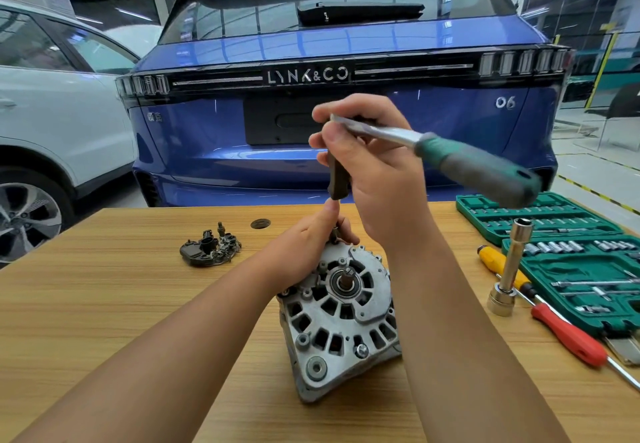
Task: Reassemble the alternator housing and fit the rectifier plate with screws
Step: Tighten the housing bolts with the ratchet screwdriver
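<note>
One alternator housing point(341, 314) is lying on the wooden surface point(104, 304) nearest the camera, bearing face up; the left hand point(311, 238) is pinching a small fastener at its far rim, while the right hand point(374, 165) is gripping one ratchet wrench point(450, 155) by its head, socket pointing down above that spot. Beyond, left, one rectifier plate point(210, 250) is sitting apart from the housing; right, two screwdrivers, one red-handled point(568, 335) and one yellow-handled point(498, 264), are lying beside one upright long socket point(509, 269). One open green tool case point(554, 231) is holding rows of sockets and bits, count unreadable, and two cars, one blue point(346, 61) and one white point(52, 113), are standing behind.
</note>
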A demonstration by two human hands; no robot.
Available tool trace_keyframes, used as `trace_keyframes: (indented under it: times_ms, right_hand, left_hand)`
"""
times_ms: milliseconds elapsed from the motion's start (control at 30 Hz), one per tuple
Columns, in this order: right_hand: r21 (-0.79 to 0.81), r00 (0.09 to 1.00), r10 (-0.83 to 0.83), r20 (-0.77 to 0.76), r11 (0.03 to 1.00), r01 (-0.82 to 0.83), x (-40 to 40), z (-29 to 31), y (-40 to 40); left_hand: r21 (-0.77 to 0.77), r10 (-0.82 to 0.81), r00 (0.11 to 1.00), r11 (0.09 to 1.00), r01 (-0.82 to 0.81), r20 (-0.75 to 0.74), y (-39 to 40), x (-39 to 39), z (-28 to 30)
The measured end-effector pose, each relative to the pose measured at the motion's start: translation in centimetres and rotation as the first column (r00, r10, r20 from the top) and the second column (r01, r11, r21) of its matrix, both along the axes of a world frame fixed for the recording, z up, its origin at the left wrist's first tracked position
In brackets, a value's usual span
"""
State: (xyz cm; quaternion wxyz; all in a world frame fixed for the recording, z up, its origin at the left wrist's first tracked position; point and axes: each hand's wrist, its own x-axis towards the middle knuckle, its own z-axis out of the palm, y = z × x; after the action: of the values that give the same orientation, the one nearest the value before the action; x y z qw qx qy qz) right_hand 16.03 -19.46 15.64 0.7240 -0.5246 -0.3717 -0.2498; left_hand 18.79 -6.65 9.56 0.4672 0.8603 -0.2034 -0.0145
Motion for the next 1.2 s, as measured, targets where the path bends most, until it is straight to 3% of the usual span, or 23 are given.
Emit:
trace_keyframes:
  times_ms: [67, 167, 400, 600, 833, 967, 1100, 1200]
  right_hand:
    - [-0.075, 1.000, 0.005, -0.016, 0.997, -0.006, 0.1, -0.2, -0.5]
    - [-0.078, 0.978, 0.189, -0.083, 0.978, -0.196, 0.5, -0.2, -1.7]
    - [0.068, 0.832, 0.515, -0.208, 0.856, -0.513, 0.7, 0.2, -2.0]
    - [0.091, 0.818, 0.534, -0.215, 0.845, -0.527, 1.0, -0.1, -2.1]
    - [0.066, 0.896, 0.373, -0.242, 0.927, -0.368, 0.6, -0.1, -1.7]
    - [0.080, 0.933, 0.286, -0.218, 0.958, -0.275, 0.2, 0.1, -1.2]
    - [0.015, 0.987, 0.016, -0.162, 1.000, -0.014, 0.0, 0.2, -0.5]
    - [0.004, 0.974, -0.204, -0.102, 0.979, 0.205, -0.3, 0.3, 0.4]
  left_hand:
    - [-0.032, -0.006, 1.000, 0.999, 0.006, -0.014, 0.0, 0.2, -0.1]
    - [-0.058, -0.024, 0.999, 0.998, 0.022, -0.027, -0.1, 0.3, -0.2]
    - [-0.038, -0.012, 1.000, 0.999, 0.011, -0.029, 0.0, 0.2, -0.1]
    - [-0.014, -0.002, 0.999, 1.000, 0.001, -0.041, -0.2, -0.3, 0.1]
    - [0.013, 0.027, 0.999, 1.000, -0.027, -0.019, 0.0, 0.1, -0.3]
    - [-0.075, 0.007, 1.000, 0.997, -0.008, -0.012, -0.2, 0.5, -0.5]
    - [-0.017, 0.002, 1.000, 1.000, -0.003, -0.024, -0.2, 0.7, -0.5]
    - [0.025, -0.002, 0.999, 1.000, 0.003, -0.040, -0.3, -0.5, 0.5]
